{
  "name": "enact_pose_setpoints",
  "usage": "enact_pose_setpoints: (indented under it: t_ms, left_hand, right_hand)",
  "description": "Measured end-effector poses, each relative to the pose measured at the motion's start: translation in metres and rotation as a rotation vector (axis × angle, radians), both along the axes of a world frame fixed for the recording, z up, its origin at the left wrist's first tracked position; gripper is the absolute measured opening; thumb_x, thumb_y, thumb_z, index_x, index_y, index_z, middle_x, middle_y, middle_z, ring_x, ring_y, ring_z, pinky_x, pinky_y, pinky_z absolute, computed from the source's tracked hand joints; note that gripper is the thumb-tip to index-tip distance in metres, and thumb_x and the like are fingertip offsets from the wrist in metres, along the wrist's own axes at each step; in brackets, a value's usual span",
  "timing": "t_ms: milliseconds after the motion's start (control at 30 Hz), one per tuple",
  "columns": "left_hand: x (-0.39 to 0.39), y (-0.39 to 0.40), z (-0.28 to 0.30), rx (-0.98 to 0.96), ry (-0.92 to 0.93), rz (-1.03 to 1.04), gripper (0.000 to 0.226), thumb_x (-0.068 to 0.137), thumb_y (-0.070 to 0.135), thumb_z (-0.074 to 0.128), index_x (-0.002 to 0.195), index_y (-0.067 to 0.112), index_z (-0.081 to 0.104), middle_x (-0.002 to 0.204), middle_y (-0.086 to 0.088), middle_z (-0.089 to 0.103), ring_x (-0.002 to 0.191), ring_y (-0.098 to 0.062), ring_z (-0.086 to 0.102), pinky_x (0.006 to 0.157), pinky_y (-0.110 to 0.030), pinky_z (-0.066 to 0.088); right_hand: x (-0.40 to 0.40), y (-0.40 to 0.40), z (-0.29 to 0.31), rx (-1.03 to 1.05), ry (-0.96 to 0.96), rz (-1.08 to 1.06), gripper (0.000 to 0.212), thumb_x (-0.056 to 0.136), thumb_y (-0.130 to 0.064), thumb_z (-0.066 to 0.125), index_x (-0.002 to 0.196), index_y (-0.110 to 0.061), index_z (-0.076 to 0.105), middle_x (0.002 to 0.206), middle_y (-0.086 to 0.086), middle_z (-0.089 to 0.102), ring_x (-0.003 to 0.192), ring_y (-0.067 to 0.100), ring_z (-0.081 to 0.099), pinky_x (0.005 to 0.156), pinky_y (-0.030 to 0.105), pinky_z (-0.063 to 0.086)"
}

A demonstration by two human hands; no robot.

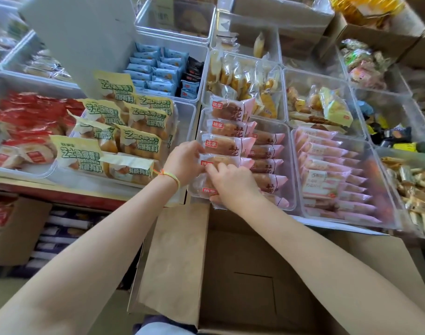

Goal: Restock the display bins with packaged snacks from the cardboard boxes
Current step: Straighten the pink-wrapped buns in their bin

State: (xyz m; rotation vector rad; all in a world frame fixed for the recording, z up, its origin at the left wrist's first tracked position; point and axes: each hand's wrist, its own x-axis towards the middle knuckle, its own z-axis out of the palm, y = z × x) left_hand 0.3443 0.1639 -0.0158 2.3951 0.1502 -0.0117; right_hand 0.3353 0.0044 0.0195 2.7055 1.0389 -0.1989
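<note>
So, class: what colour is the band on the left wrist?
Yellow with a bit of orange-red, a thin band on the left wrist; the head view shows it.

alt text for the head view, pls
Both hands, left hand and right hand, hold pink-ended bread packets at the near end of a clear display bin. An open cardboard box sits below, its visible inside bare.

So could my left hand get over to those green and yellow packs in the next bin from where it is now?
Probably yes. The left hand holds the pink bread packs at the clear bin, and the green and yellow packs lie just to its left, uncovered, with nothing between. It would have to let go first.
</note>
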Motion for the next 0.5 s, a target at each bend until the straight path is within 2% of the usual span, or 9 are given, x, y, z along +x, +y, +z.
enact_pose_setpoints:
  t_ms: [67,200,267,333,400,500]
  left_hand:
    - [0.002,-0.001,-0.001,-0.041,-0.024,0.001,0.035,0.077,0.013,0.079,0.109,0.010,0.066,0.101,-0.005,0.062,0.087,-0.023,0.061,0.087,-0.036,0.050]
    - [0.005,0.004,-0.003,-0.056,0.005,-0.021,0.040,0.078,0.021,0.081,0.113,0.014,0.064,0.104,-0.002,0.054,0.086,-0.020,0.058,0.091,-0.036,0.050]
    - [0.008,0.006,0.000,0.013,0.037,-0.036,0.047,0.078,0.028,0.080,0.120,0.016,0.060,0.111,-0.003,0.047,0.098,-0.021,0.053,0.094,-0.034,0.047]
    - [0.010,0.004,0.004,0.184,0.037,-0.063,0.059,0.076,0.032,0.078,0.128,0.017,0.054,0.124,-0.009,0.045,0.115,-0.026,0.046,0.099,-0.038,0.043]
    - [0.011,-0.003,0.005,0.369,-0.047,-0.129,0.067,0.077,0.035,0.074,0.136,0.019,0.046,0.139,-0.012,0.040,0.131,-0.031,0.037,0.108,-0.044,0.037]
    - [0.011,-0.030,0.002,0.477,-0.247,-0.293,0.062,0.083,0.038,0.058,0.142,0.024,0.043,0.157,-0.010,0.030,0.147,-0.031,0.020,0.120,-0.053,0.015]
  right_hand:
    - [0.001,0.001,-0.001,0.018,0.002,-0.021,0.067,0.089,-0.045,0.066,0.141,-0.016,0.033,0.128,0.009,0.055,0.116,0.027,0.058,0.086,0.037,0.047]
    - [0.011,0.003,0.009,0.005,0.139,-0.026,0.076,0.084,-0.049,0.072,0.141,-0.018,0.033,0.135,0.008,0.053,0.122,0.028,0.055,0.090,0.040,0.048]
    - [0.017,-0.004,0.018,-0.013,0.181,-0.078,0.071,0.084,-0.042,0.072,0.138,-0.018,0.033,0.127,0.006,0.060,0.113,0.028,0.060,0.080,0.042,0.051]
    - [0.029,-0.019,0.029,-0.098,0.210,-0.213,0.075,0.081,-0.032,0.073,0.139,-0.015,0.030,0.113,0.006,0.064,0.099,0.029,0.065,0.070,0.040,0.052]
    - [0.045,-0.037,0.040,-0.216,0.207,-0.359,0.086,0.077,-0.021,0.073,0.146,-0.011,0.024,0.113,0.010,0.063,0.099,0.033,0.064,0.075,0.042,0.054]
    - [0.076,-0.055,0.048,-0.229,0.113,-0.480,0.073,0.085,-0.010,0.061,0.148,-0.005,0.024,0.127,0.014,0.059,0.113,0.034,0.060,0.085,0.044,0.045]
